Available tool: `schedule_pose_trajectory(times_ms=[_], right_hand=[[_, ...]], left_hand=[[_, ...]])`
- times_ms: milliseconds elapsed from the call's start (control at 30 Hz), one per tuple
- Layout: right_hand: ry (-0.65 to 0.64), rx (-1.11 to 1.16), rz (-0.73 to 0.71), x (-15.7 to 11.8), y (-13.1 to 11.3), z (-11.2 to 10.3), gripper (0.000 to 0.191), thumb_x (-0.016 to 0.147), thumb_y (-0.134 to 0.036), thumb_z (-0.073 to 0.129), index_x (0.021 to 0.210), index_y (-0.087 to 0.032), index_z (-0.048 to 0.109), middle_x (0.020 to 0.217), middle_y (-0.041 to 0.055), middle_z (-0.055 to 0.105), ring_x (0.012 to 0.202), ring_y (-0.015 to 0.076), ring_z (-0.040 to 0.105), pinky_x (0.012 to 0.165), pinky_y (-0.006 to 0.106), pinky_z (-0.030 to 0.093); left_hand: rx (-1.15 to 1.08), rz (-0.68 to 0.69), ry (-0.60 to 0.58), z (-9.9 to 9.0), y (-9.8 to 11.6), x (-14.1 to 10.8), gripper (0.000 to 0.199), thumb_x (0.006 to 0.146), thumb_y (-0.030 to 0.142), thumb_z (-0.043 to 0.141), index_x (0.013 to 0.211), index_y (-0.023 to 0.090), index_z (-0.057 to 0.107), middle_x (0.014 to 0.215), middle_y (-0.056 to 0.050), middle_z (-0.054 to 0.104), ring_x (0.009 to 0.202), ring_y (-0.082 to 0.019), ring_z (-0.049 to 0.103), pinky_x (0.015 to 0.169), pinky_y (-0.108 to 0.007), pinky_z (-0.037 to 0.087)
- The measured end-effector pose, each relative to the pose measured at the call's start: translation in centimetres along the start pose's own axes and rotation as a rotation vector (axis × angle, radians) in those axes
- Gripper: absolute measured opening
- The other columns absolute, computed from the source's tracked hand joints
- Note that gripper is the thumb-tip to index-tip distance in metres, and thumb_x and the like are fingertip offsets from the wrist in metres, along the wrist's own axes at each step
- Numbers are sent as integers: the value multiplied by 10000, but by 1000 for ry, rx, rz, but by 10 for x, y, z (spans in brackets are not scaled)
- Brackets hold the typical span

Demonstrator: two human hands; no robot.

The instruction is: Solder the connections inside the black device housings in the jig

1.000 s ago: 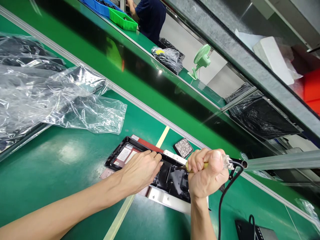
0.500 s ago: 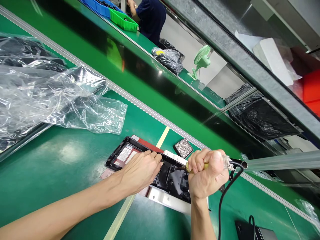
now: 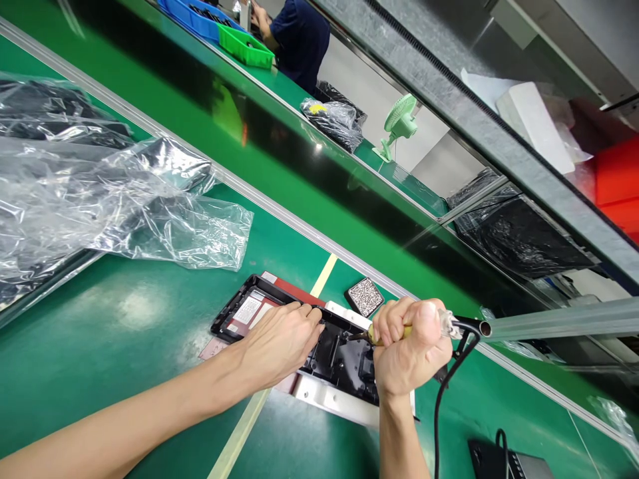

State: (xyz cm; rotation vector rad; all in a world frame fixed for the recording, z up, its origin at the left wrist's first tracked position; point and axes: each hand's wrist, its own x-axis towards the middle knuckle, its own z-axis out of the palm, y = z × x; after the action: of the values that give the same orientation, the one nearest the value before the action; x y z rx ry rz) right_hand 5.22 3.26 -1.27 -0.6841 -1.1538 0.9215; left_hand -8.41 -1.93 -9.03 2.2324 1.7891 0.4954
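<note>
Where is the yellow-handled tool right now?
In the head view, right of centre and low, the yellow-handled tool is gripped in the right hand, its metal end pointing left over the black casing.

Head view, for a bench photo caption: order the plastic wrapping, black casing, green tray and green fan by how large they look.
1. Plastic wrapping
2. Black casing, partly hidden by the left hand and right hand
3. Green tray and green fan: too alike to rank

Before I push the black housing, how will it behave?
Probably stiff: the black housing has straight raised edges. Likely light for its size, as its rim looks thin. May resist sideways pushes, with white blocks flanking it and the left hand on it.
</note>
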Motion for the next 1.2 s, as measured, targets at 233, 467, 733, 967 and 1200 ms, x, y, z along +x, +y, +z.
schedule_pose_trajectory(times_ms=[233,467,733,967,1200], right_hand=[[4,-13,-1,1,-1,0,394,969,-307,606,636,-201,424,454,-100,373,348,54,330,320,176,302],[-9,-5,-4,0,-1,1,383,971,-294,593,638,-205,425,453,-97,376,350,59,318,318,180,296],[-11,-13,-7,1,0,2,380,958,-298,593,634,-210,416,446,-97,367,348,63,298,315,182,289],[-31,-14,-6,1,1,1,364,965,-305,583,650,-215,424,453,-100,367,351,66,300,319,181,294],[-35,-15,2,1,0,1,361,960,-311,582,651,-218,419,457,-102,370,347,65,299,320,183,293]], left_hand=[[10,-3,9,1,0,2,297,1048,241,350,857,184,571,801,-75,675,765,-287,692,658,-389,515],[15,-1,14,2,-1,0,284,1045,241,367,855,176,567,805,-83,674,774,-275,693,660,-370,502],[17,3,16,3,-1,1,289,1045,245,364,850,177,566,806,-83,675,772,-268,692,661,-361,502],[2,-2,-10,1,0,2,305,1050,244,336,868,186,573,824,-85,676,785,-306,692,668,-418,522],[0,2,-3,-1,0,0,295,1046,237,349,867,183,578,813,-87,677,776,-303,694,659,-407,516]])
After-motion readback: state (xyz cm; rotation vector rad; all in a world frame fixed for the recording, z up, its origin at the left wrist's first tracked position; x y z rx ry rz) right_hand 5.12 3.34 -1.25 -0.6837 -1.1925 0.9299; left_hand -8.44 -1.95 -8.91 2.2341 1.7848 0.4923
